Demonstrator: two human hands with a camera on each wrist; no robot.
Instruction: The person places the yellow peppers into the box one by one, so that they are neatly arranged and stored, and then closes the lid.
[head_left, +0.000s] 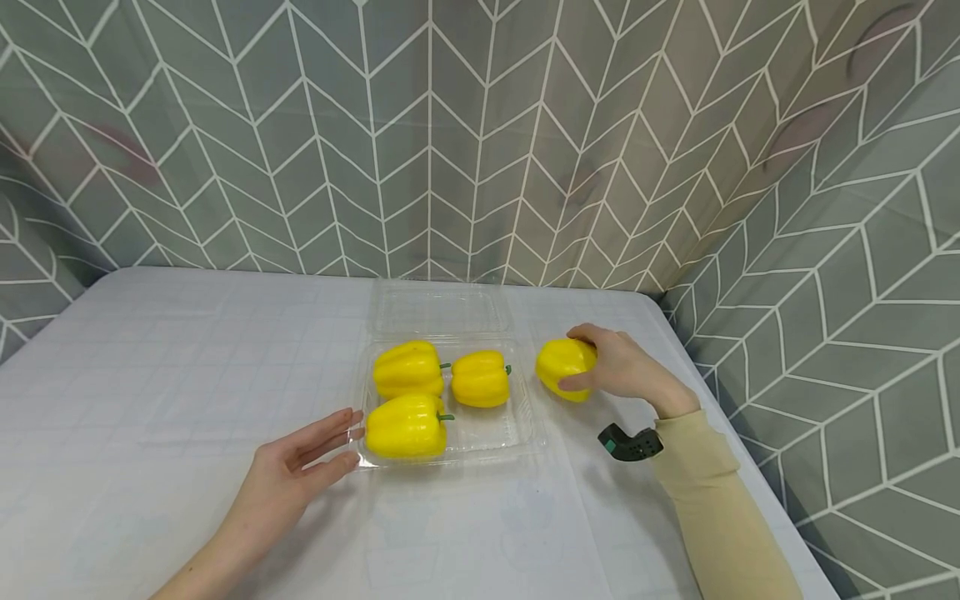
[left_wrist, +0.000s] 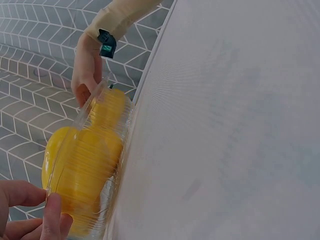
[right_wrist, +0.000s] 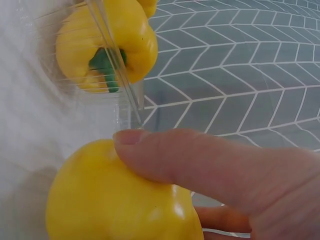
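Note:
My right hand (head_left: 622, 364) grips a yellow bell pepper (head_left: 564, 368) just right of the clear plastic container, thumb on one side and fingers on the other. In the right wrist view the thumb (right_wrist: 165, 152) lies along that pepper's (right_wrist: 120, 200) skin. The open container (head_left: 491, 433) holds three yellow bell peppers: one at the back left (head_left: 408, 369), one at the front left (head_left: 407, 427) and one at the right (head_left: 481, 379). My left hand (head_left: 303, 462) pinches the container's left rim, seen closely in the left wrist view (left_wrist: 37, 212).
The container's clear lid (head_left: 441, 308) lies folded back toward the curtain. A black wrist strap (head_left: 630, 442) sits by the right sleeve (head_left: 720, 492). A white cloth covers the table (head_left: 187, 367), and a grey patterned curtain (head_left: 405, 142) hangs behind and to the right.

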